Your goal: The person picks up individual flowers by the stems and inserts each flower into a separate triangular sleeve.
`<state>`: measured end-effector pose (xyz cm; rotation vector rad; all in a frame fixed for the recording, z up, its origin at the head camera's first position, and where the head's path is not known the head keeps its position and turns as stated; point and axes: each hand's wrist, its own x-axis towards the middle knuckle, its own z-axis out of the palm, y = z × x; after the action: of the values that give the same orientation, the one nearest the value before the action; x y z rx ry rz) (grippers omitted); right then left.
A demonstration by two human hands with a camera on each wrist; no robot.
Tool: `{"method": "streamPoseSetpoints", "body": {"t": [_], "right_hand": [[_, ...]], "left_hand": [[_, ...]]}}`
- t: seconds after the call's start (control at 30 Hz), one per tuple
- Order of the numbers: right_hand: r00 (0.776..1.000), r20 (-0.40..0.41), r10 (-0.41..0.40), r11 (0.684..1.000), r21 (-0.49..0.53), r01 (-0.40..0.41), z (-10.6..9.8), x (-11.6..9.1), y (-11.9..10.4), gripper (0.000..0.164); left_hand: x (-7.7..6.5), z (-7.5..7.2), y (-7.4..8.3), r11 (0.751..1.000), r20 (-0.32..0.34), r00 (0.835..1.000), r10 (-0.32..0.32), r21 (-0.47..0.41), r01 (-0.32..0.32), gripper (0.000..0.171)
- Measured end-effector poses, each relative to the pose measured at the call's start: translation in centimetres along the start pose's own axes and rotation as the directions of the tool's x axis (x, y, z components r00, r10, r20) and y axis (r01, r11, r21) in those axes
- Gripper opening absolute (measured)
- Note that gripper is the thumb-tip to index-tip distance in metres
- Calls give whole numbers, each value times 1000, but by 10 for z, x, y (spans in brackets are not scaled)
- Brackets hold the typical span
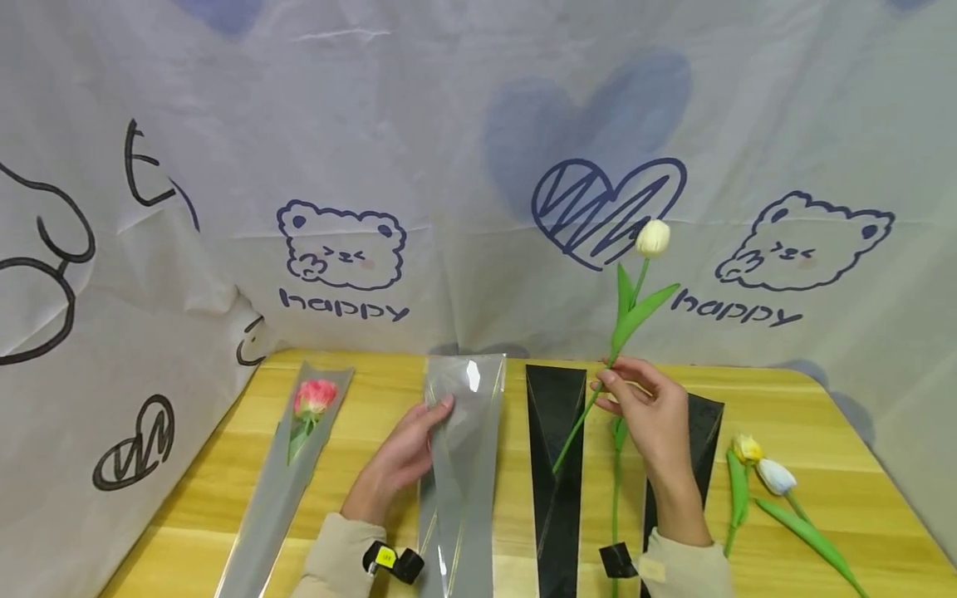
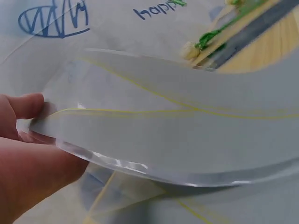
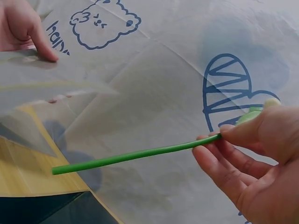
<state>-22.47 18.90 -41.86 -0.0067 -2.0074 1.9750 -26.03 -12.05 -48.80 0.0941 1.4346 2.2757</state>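
A white artificial tulip (image 1: 654, 238) with green leaves stands tilted in my right hand (image 1: 658, 411). Thumb and fingertips pinch its stem (image 3: 121, 158) partway along, and the bare lower end points left and down in the right wrist view. My left hand (image 1: 399, 453) grips the left edge of a grey, see-through flower sleeve (image 1: 467, 465) near its top, thumb on the front. Thin gold lines run along this sleeve (image 2: 140, 135) in the left wrist view, where its body bows. The tulip's stem and the sleeve are apart. Another grey sleeve lies partly beneath the held one.
On the wooden table (image 1: 374, 399), a pink flower (image 1: 316, 399) lies in a grey sleeve at left. A black sleeve (image 1: 557, 498) lies in the middle, another (image 1: 703, 440) under the right arm. Yellow (image 1: 746, 448) and white-blue tulips (image 1: 776, 477) lie right. A printed cloth hangs behind.
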Motion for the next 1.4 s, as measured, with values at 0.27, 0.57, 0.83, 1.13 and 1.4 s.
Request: {"method": "streamPoseSetpoints", "body": {"t": [0.27,0.57,0.83,1.13,1.4], "right_hand": [[994,-110,-9,988,151,25,-2,-5,-6,22],[962,-269,-49,952,278,126,-6,-6,-9,24],[917,-383,-112,845,448,291,-6,-8,-18,34],[915,-323,-244,813,446,374,12,-10,-25,25],[964,-11,-267,945,192,264,41,-17,-20,13]], "left_hand": [[0,18,-7,961,-89,988,123,261,-96,15],[1,30,-12,911,-92,976,198,384,-148,17],[-2,32,-14,877,-85,968,236,448,-175,28],[-5,37,-11,793,-55,945,323,561,-238,24],[-9,45,-6,752,-51,927,372,603,-268,22]]}}
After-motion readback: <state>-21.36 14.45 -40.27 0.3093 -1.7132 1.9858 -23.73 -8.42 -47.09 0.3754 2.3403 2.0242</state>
